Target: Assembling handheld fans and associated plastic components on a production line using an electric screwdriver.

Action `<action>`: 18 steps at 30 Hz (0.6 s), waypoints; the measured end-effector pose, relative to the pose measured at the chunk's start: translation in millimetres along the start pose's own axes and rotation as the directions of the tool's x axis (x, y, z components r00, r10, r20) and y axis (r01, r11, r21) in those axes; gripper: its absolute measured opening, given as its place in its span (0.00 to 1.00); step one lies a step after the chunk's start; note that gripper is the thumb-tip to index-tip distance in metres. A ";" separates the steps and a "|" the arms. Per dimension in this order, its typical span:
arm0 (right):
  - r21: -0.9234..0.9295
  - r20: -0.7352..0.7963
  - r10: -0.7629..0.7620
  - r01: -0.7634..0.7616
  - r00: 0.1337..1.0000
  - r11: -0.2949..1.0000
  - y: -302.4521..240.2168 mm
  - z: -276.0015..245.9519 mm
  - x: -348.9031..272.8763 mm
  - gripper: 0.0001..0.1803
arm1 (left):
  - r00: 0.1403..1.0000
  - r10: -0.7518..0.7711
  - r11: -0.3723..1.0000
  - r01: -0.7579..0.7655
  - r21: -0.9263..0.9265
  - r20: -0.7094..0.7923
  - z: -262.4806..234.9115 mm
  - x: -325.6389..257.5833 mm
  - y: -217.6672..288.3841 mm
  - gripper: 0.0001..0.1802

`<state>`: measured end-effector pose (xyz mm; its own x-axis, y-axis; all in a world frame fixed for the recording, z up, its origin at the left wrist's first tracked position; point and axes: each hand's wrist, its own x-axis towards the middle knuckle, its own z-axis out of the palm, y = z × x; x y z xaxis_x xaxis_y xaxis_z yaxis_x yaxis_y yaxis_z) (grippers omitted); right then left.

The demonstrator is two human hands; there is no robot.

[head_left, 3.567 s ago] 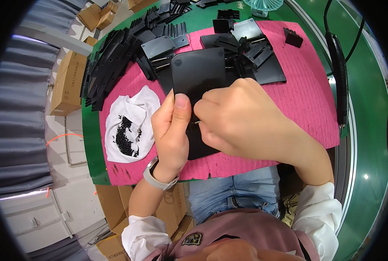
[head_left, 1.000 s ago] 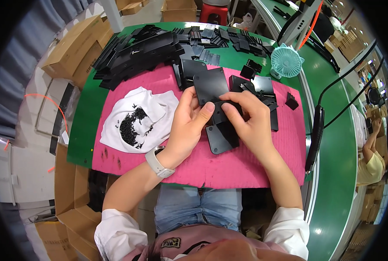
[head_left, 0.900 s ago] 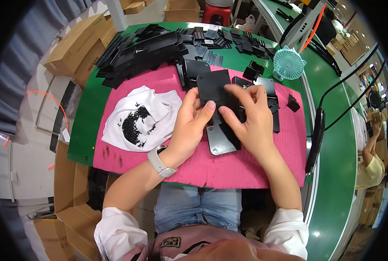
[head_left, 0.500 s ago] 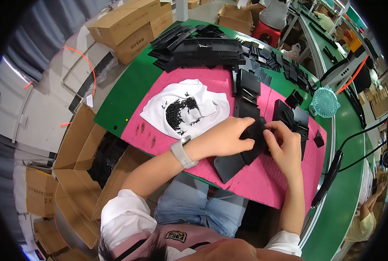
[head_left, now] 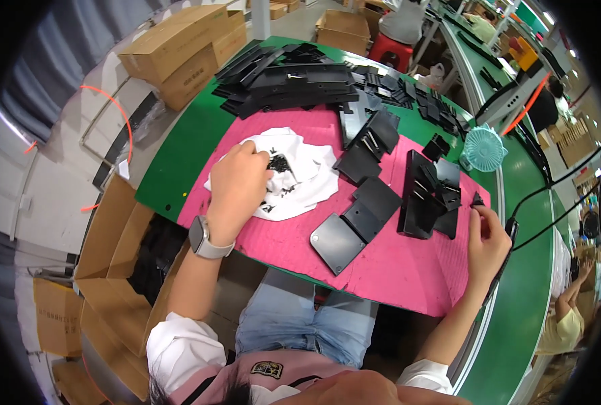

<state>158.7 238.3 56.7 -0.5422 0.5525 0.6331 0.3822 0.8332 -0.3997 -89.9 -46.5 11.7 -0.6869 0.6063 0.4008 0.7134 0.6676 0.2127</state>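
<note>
My left hand [head_left: 238, 181] is over a white cloth [head_left: 316, 164], its fingers curled down at a heap of tiny black parts [head_left: 279, 164]. Whatever sits between those fingertips is hidden. At the right edge of the pink sheet, my right hand [head_left: 487, 244] pinches a small black plastic piece [head_left: 477, 200] with thumb and fingers. Between my hands lie flat black plastic panels [head_left: 373, 208], end to end, one with a rounded corner [head_left: 337, 241] nearest me. A black tray-like part [head_left: 416, 202] with smaller black pieces on it lies left of my right hand.
The pink sheet [head_left: 280, 248] covers much of the green table [head_left: 169, 165]. Stacked black panels [head_left: 294, 84] fill the back. A turquoise round object [head_left: 482, 148] stands at the right, near black cables [head_left: 550, 182]. Open cardboard boxes [head_left: 101, 243] stand left; people sit farther off.
Both hands have left the black panel in the middle, which now lies on the sheet. My left hand moved left to the cloth; my right moved right to the small black piece.
</note>
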 end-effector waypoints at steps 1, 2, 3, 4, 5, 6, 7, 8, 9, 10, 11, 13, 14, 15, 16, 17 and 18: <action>-0.092 -0.075 0.021 -0.028 0.997 0.995 11.4 -8.2 -6.6 0.05 | 1.000 0.013 1.000 -0.013 -0.012 0.002 0.4 0.8 -1.4 0.04; -0.276 -0.102 -0.004 -0.025 0.995 0.961 28.0 -17.6 -13.8 0.06 | 1.000 0.010 0.999 -0.010 -0.043 -0.007 -0.8 1.1 -2.0 0.04; -0.292 -0.107 0.000 -0.032 0.994 0.956 38.8 -26.1 -20.5 0.06 | 1.000 0.007 0.997 -0.008 -0.076 -0.016 -2.1 1.8 -1.7 0.04; -0.445 -0.136 0.041 -0.098 0.990 0.890 49.4 -35.0 -28.8 0.07 | 1.000 0.002 0.994 -0.004 -0.110 -0.019 -1.0 5.0 1.5 0.03; -0.575 -0.166 0.073 -0.157 0.983 0.803 58.1 -41.8 -35.6 0.09 | 1.000 0.014 0.993 -0.016 -0.121 -0.017 -3.2 6.3 1.9 0.03; -0.650 -0.164 0.165 -0.232 0.973 0.724 69.8 -48.2 -42.9 0.15 | 0.998 -0.003 0.992 -0.005 -0.129 -0.067 -4.8 7.7 2.2 0.03; -0.661 -0.171 0.170 -0.241 0.970 0.711 75.8 -50.7 -47.5 0.15 | 0.993 -0.021 0.990 0.005 -0.139 -0.115 -4.3 8.4 2.2 0.03; -0.736 -0.166 0.168 -0.235 0.972 0.634 80.5 -52.7 -51.4 0.18 | 0.990 -0.015 0.988 -0.006 -0.152 -0.137 -3.2 9.6 1.4 0.04; -0.803 -0.159 0.167 -0.226 0.973 0.552 85.6 -54.7 -54.7 0.21 | 0.991 -0.004 0.986 -0.018 -0.163 -0.134 -1.5 9.7 1.1 0.04; -0.778 -0.122 0.246 -0.246 0.962 0.578 92.1 -53.3 -55.4 0.29 | 0.989 -0.004 0.985 -0.021 -0.170 -0.145 -0.5 9.6 -0.5 0.04; -0.783 -0.129 0.251 -0.254 0.959 0.567 95.6 -52.1 -54.2 0.29 | 0.988 -0.006 0.983 -0.023 -0.180 -0.157 0.9 9.5 -1.0 0.05; -0.785 -0.033 0.512 -0.340 0.859 0.519 103.4 -46.5 -48.4 0.31 | 0.988 0.003 0.983 -0.032 -0.181 -0.154 2.0 9.4 -0.1 0.06; -0.710 -0.021 0.569 -0.414 0.822 0.570 111.0 -46.9 -44.8 0.32 | 0.988 0.004 0.984 -0.031 -0.174 -0.155 2.7 10.2 1.3 0.06; -0.714 -0.029 0.572 -0.417 0.820 0.562 126.0 -49.1 -42.3 0.32 | 0.988 0.004 0.985 -0.030 -0.168 -0.155 3.6 11.1 2.2 0.06; -0.561 0.062 0.551 -0.427 0.832 0.709 144.1 -53.5 -41.5 0.31 | 0.988 0.010 0.984 -0.037 -0.177 -0.152 5.9 13.0 2.3 0.06; -0.377 0.149 0.509 -0.427 0.848 0.822 147.5 -55.5 -38.8 0.30 | 0.982 0.036 0.967 -0.080 -0.241 -0.184 7.8 14.7 0.1 0.06; -0.397 0.124 0.509 -0.428 0.852 0.812 148.6 -55.1 -38.5 0.29 | 0.974 0.059 0.944 -0.125 -0.305 -0.218 8.8 14.8 0.0 0.05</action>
<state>277.6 339.4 9.5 -0.3597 0.8979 0.2536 0.8395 0.4301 -0.3321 -101.3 -33.7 9.8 -0.5970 0.5355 0.5974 0.8018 0.4230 0.4221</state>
